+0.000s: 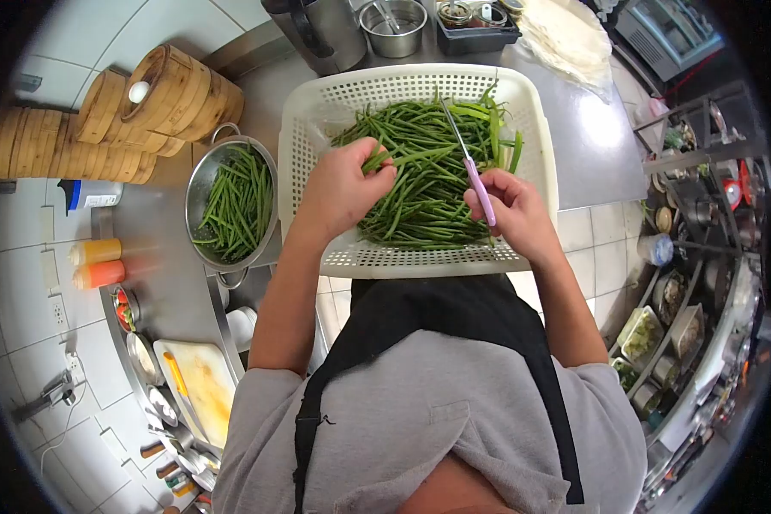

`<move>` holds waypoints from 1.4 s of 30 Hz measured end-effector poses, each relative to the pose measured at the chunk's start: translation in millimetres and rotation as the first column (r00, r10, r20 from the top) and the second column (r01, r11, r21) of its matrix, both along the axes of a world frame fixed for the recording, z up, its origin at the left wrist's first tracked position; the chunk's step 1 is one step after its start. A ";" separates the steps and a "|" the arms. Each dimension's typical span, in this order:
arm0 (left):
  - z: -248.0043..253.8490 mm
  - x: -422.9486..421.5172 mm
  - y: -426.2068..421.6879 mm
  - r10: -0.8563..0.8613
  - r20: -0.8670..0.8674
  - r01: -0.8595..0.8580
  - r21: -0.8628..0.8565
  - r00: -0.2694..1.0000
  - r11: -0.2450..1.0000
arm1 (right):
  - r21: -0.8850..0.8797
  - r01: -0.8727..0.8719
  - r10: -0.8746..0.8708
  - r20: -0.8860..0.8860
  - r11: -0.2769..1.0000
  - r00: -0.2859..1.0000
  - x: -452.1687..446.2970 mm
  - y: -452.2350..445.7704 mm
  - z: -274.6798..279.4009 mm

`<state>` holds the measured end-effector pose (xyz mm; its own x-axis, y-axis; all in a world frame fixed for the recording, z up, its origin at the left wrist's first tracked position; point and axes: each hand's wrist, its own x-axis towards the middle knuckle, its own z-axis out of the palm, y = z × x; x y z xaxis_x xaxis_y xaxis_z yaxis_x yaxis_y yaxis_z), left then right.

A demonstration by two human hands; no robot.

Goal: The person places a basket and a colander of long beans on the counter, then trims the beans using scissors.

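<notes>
A white perforated plastic basket (290,176) full of long green beans (420,193) is in front of my body. My left hand (343,187) is closed over the left part of the heap, with green beans pinched between thumb and fingers. Over the right part, my right hand (516,208) grips the pink handle of a slim knife (481,190). The knife's narrow blade points up and left across the beans. Left of the basket stands a metal colander (195,184) holding more green beans (236,201).
Bamboo steamers (167,94) are stacked at the upper left. Behind the basket are a dark pitcher (308,38), a metal pot (394,38) and a black container (475,36). A cutting board (218,385) with a yellow-handled knife (176,374) lies lower left. Crowded shelves (702,248) line the right.
</notes>
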<state>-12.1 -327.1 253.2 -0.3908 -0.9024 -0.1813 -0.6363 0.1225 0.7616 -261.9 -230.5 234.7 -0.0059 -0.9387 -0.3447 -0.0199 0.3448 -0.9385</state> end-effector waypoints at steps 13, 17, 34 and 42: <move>-9.4 -12.8 9.3 -0.023 -0.058 0.019 -0.076 0.998 0.997 | -0.071 -0.079 0.076 -0.048 0.994 0.996 -1.1 0.4 -17.9; -5.6 -12.4 8.5 0.001 -0.073 -0.004 -0.042 0.997 0.999 | -0.079 -0.079 0.076 -0.042 0.994 0.996 -0.4 2.3 -17.8; 2.4 -13.9 8.1 -0.023 0.063 0.031 -0.133 0.998 0.991 | -0.018 -0.118 0.117 -0.071 0.993 0.991 1.0 3.6 -7.3; 4.7 -17.7 8.3 -0.030 0.094 0.042 -0.132 0.995 0.990 | -0.030 -0.115 0.112 -0.091 0.993 0.990 -1.9 2.7 -15.0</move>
